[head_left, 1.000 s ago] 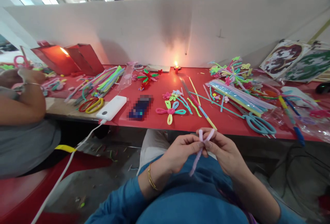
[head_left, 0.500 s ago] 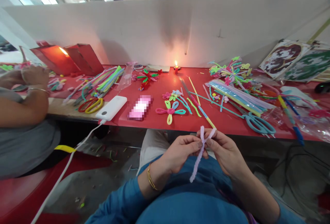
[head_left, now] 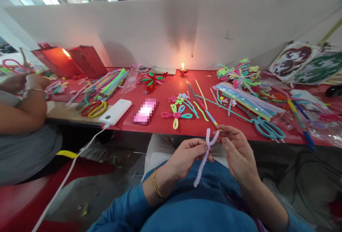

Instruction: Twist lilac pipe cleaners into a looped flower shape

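My left hand [head_left: 187,154] pinches a lilac pipe cleaner [head_left: 203,159] just below the fork where its two short ends split apart. The twisted stem hangs down over my blue top. My right hand [head_left: 237,151] has its thumb and forefinger pinched on the tip of the right-hand end. Both hands hover in front of the red table's [head_left: 187,127] near edge. A pipe-cleaner flower [head_left: 176,114] in pink, yellow and blue lies on the table just beyond my hands.
A lit candle [head_left: 183,69] burns at the back. Blue scissors [head_left: 267,127], bundles of coloured pipe cleaners [head_left: 245,100], a white power bank [head_left: 115,112] with a cable and a phone [head_left: 145,111] lie on the table. Another person [head_left: 24,125] sits at left, working.
My right hand has slid outward to the tip of the right end, spreading the fork wider. The left hand keeps its pinch. The person at left has raised a pink loop.
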The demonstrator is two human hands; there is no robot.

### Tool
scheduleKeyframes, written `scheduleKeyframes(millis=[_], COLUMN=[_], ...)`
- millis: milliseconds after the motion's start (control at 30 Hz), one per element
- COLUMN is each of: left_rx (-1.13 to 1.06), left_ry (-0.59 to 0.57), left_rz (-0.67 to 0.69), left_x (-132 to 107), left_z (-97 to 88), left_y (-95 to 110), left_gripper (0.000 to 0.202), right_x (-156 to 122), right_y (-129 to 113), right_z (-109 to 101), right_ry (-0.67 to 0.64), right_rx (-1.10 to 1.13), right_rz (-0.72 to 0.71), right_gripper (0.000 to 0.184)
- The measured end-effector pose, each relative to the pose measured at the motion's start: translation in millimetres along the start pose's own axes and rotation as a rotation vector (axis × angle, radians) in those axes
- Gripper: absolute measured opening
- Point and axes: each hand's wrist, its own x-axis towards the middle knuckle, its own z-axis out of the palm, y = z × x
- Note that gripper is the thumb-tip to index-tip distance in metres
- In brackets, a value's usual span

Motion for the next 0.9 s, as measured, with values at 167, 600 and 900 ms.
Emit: scheduleKeyframes(millis=[167, 600, 900], left_rx=[-0.029, 0.064, 0.128], left_ry=[-0.016, 0.107, 0.084], left_rz=[0.012, 0.138, 0.085], left_x=[0, 2, 1], left_z=[-0.2, 4.0, 3.1], left_y=[0, -1, 0], left_gripper=[0.019, 0.024, 0.025], right_x=[0, -1, 1], right_y=[-2, 2, -1], right_z=[2, 0, -4], right_ry=[-0.130, -0.184, -0.289], right_rx=[0.049, 0.026, -0.208], right_rz=[0.150, 0.170, -0.133], right_gripper=[0.016, 0.004, 0.014])
